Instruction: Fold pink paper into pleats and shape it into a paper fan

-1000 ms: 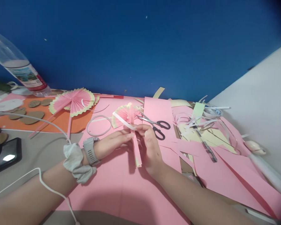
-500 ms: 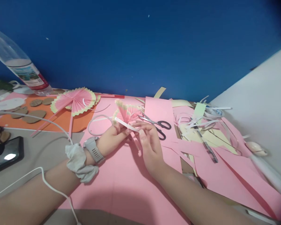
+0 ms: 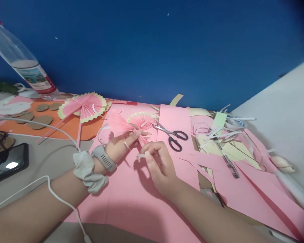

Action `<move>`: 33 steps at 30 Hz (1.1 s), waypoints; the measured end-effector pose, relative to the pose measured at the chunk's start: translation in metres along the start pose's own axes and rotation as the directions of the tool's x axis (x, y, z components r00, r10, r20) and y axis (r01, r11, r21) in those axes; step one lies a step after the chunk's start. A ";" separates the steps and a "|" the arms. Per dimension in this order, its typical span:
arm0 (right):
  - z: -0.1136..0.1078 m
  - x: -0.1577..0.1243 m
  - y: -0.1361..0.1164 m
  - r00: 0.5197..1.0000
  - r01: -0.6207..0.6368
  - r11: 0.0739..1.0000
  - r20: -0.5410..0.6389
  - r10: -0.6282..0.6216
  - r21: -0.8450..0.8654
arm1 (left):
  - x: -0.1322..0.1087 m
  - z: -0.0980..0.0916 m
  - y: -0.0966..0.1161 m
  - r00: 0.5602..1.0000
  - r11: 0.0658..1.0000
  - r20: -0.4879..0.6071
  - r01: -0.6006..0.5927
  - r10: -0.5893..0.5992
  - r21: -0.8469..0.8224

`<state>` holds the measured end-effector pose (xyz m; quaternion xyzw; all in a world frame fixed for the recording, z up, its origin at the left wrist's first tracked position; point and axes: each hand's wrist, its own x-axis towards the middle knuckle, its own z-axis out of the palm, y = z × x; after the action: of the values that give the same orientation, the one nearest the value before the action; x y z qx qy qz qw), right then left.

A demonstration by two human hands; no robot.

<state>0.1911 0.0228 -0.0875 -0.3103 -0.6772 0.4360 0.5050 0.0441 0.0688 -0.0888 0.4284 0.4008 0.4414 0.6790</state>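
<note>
Pinched in my left hand is a pleated pink paper fan, its folds spreading up and to the left. A thin, pale sliver shows against the hand; what it is, I cannot make out. My right hand is closed, with a small crumpled white strip sticking out from thumb and forefinger. Just beyond the fingers lies another pink fan with a yellow-green edge. Black-handled scissors rest on pink paper to its right, blades partly apart.
Large pink paper covers the middle. Finished-looking round fans lie on an orange sheet at left, near a bottle and phone. White strips, a pen and scraps crowd the right. A blue wall stands behind.
The white strip that stretched between both hands is now bunched in my right hand, which has moved slightly down. The fan in my left hand has turned and spread to the left.
</note>
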 end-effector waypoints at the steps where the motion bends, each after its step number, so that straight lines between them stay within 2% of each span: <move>1: 0.000 0.000 0.000 1.000 -0.022 1.000 0.019 0.022 -0.002 | 0.001 0.000 0.000 1.000 1.000 -0.020 -0.002 0.002 -0.029; 4: -0.001 0.001 0.001 0.997 -0.073 0.997 0.023 0.073 -0.020 | 0.002 0.001 0.003 0.996 0.991 -0.085 -0.018 0.007 -0.129; 8: -0.001 0.005 0.004 0.990 -0.131 0.990 -0.052 0.129 -0.050 | 0.003 0.003 0.010 0.989 0.970 -0.146 -0.015 -0.022 -0.243; 12: -0.002 0.011 0.006 0.983 -0.141 0.990 -0.116 0.142 0.020 | 0.004 0.001 0.010 0.994 0.957 -0.105 -0.007 -0.025 -0.291; 16: -0.005 0.014 0.007 0.968 -0.128 0.992 -0.216 0.124 -0.002 | 0.002 0.001 0.009 0.996 0.952 -0.077 0.010 -0.035 -0.306; 22: -0.007 0.016 0.011 0.938 -0.147 0.989 -0.315 0.141 0.004 | -0.003 0.009 0.013 0.995 0.887 -0.060 0.044 -0.081 -0.460; 27: -0.008 0.019 0.011 0.926 -0.175 0.984 -0.347 0.151 -0.041 | -0.004 0.013 0.012 0.993 0.878 -0.074 0.049 -0.095 -0.477; 33: -0.011 0.019 0.012 0.929 -0.198 0.980 -0.325 0.178 -0.030 | -0.002 0.010 0.006 0.996 0.893 -0.063 0.025 -0.060 -0.449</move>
<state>0.1956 0.0477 -0.0892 -0.4562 -0.5664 0.4046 0.5543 0.0510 0.0657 -0.0799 0.2351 0.3230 0.5226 0.7532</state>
